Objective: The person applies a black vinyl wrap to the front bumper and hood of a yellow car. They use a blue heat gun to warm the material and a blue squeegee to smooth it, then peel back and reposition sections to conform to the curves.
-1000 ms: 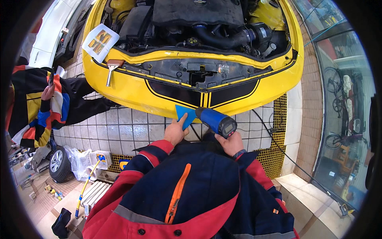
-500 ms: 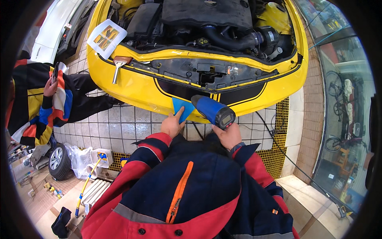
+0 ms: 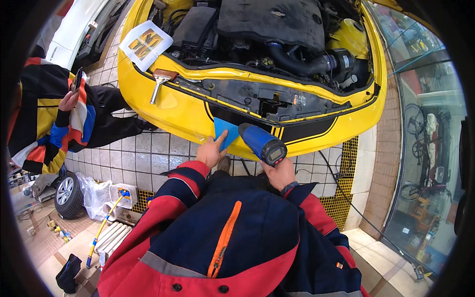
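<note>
My left hand [image 3: 210, 152] grips a flat blue squeegee [image 3: 224, 131] and lays it on the yellow front bumper [image 3: 173, 117], at the left part of its black stripe [image 3: 309, 128]. One finger is stretched along the squeegee. Its lower edge is partly covered by the fingers. In my right hand [image 3: 280, 173] is a blue and black heat gun [image 3: 258, 141] with a small display at its back end. The gun's nozzle points forward and left over the stripe, beside the squeegee. Its handle is mostly hidden by my hand.
A brush-like tool with a metal handle [image 3: 157, 91] and a picture sheet [image 3: 146, 45] lie on the car's front left edge. Behind is the open engine bay [image 3: 269, 24]. A person [image 3: 54, 119] holding a phone stands at left. A cable [image 3: 363, 213] crosses the floor at right.
The car has shifted right and slightly down in the view, while both hands stay nearly in place. Squeegee and heat gun now sit a little farther left against the black stripe.
</note>
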The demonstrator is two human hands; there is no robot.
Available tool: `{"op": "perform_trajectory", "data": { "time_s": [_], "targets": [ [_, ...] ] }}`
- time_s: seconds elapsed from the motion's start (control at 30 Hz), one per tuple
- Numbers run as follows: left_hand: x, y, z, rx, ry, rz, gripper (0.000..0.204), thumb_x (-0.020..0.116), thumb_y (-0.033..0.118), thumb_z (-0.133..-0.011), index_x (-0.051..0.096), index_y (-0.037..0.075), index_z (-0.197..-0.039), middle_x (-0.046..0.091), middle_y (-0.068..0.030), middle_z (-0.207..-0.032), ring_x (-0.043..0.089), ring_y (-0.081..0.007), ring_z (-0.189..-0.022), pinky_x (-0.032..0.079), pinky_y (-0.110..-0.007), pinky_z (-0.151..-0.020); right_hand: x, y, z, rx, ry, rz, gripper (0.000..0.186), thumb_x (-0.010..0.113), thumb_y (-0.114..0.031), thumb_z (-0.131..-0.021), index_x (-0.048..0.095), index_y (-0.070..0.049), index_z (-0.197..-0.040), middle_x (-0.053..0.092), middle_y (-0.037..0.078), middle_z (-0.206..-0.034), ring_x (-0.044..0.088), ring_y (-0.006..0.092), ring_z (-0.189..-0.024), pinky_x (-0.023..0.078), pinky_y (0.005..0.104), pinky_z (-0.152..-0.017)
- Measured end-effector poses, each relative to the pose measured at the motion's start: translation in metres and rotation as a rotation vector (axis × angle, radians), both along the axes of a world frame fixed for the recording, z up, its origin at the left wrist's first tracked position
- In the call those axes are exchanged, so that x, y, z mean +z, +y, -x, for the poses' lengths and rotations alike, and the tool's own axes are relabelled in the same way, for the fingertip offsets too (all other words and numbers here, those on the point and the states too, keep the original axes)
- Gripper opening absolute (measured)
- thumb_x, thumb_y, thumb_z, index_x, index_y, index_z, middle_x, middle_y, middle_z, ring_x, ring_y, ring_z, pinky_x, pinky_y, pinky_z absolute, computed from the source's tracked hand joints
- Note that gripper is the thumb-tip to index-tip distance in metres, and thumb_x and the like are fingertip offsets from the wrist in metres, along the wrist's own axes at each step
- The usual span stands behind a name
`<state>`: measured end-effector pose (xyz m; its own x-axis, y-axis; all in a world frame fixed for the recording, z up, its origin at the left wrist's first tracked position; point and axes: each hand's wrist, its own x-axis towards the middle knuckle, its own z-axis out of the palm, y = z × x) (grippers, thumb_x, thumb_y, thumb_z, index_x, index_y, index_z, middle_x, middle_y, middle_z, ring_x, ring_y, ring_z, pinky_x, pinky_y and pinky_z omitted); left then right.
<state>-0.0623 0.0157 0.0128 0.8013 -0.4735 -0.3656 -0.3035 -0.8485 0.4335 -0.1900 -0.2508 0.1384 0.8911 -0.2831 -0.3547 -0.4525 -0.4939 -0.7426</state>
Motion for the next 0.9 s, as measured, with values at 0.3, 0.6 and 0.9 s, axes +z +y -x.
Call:
{"op": "perform_trajectory", "data": {
  "time_s": [0.3,0.6,0.9],
  "targets": [
    [0.014,0.022,0.011,-0.154,0.051,0.067,0.081,0.081,0.037,-0.097,0.047,0.030,-0.171,0.068,-0.0305,-0.117,0.075,-0.0516,-0.100,0.062,-0.058,-0.088,-0.003,0.011,0.010,0.039,-0.013,0.093,0.035,0.083,-0.032,-0.096,0.081,-0.004,-0.117,0.081,0.026,-0.106,0.078,0.0462,-0.105,0.063,0.0493,-0.088],
    [0.000,-0.018,-0.002,-0.109,0.004,0.131,0.093,0.082,0.036,-0.097,0.033,0.035,-0.177,0.067,-0.0297,-0.117,0.074,-0.0526,-0.096,0.062,-0.058,-0.086,-0.002,0.008,0.066,-0.217,-0.133,0.011,0.033,0.086,-0.030,-0.095,0.083,-0.003,-0.112,0.083,0.024,-0.102,0.081,0.0422,-0.105,0.064,0.0458,-0.086],
    [-0.025,-0.038,0.010,0.011,-0.071,0.238,0.094,0.080,0.036,-0.100,0.029,0.035,-0.179,0.066,-0.0284,-0.113,0.073,-0.0521,-0.096,0.061,-0.057,-0.087,-0.005,-0.008,0.101,-0.305,-0.130,0.015,0.033,0.087,-0.030,-0.093,0.083,-0.003,-0.111,0.082,0.025,-0.100,0.080,0.0440,-0.104,0.063,0.0470,-0.084]
  ]
}}
